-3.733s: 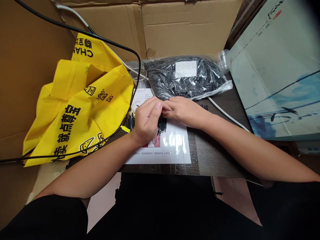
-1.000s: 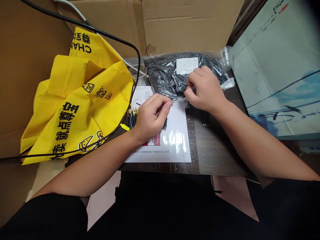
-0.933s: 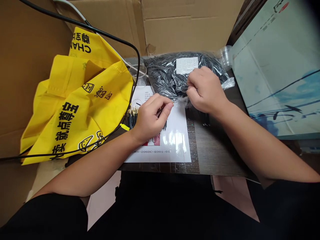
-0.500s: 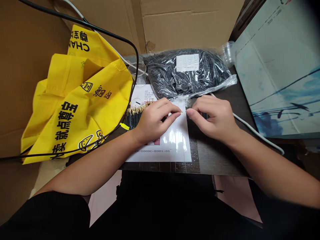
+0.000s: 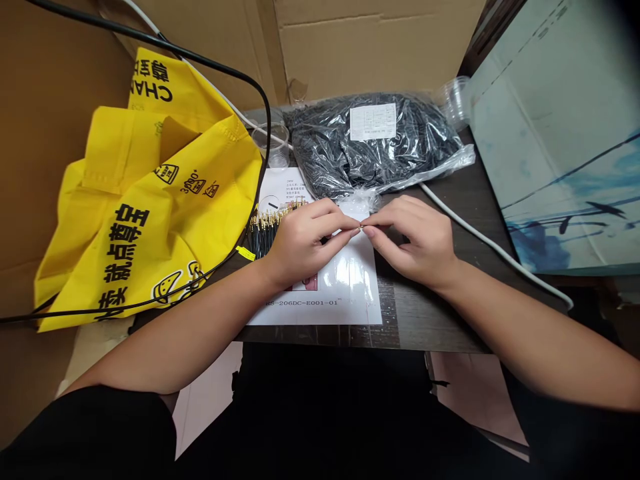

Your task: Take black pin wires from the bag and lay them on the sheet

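Person's 2 bare hands met at approx. mid-table; L hand was narrowed to a thumb-and-finger pinch, holding a tiny gold-coloured metal piece at the tips; R hand, likewise narrowed, pinched the same piece from the opp. side, fingertips of both v. close; most of it was hidden in the grip, so can't tell its full shape; it sat above the R edge of a white printed paper sheet; a bunch of thin black wires w/ gold-coloured metal ends lay partly behind L hand, on the sheet's L side; beyond the hands, a clear plastic bag packed w/ black strands bore a white rectangular label; a clear plastic cup stood at its L end, clear stacked plastic cups at its R; a crumpled yellow cloth-like bag w/ black print lay far L, a thin black cable crossing it; a white cable ran past R hand on the dark wood-grain table.
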Tool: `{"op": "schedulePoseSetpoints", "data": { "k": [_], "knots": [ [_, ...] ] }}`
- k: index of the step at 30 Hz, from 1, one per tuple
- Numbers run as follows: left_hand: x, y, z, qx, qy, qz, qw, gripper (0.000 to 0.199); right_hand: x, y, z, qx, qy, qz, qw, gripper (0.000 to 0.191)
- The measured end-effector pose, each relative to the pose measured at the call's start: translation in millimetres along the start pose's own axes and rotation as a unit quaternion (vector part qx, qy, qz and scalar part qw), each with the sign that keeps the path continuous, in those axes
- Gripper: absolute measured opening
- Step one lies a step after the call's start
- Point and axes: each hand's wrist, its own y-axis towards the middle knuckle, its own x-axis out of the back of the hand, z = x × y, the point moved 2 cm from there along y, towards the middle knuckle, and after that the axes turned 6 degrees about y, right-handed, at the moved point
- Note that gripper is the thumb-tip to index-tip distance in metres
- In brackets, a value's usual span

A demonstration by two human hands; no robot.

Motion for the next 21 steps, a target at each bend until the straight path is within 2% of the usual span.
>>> {"op": "schedulePoseSetpoints", "data": {
  "k": [7,21],
  "knots": [
    [2.1,-0.2,-0.1,0.003,0.005,-0.004,1.000,0.010,0.5,-1.1,-1.4,0.023,-0.046,0.009,0.999,0.011],
    [0.9,-0.9,1.2,-0.008,0.001,-0.007,1.000,0.009,-3.0,-2.5,-3.8,0.027,-0.047,0.010,0.999,0.013]
  ]
}}
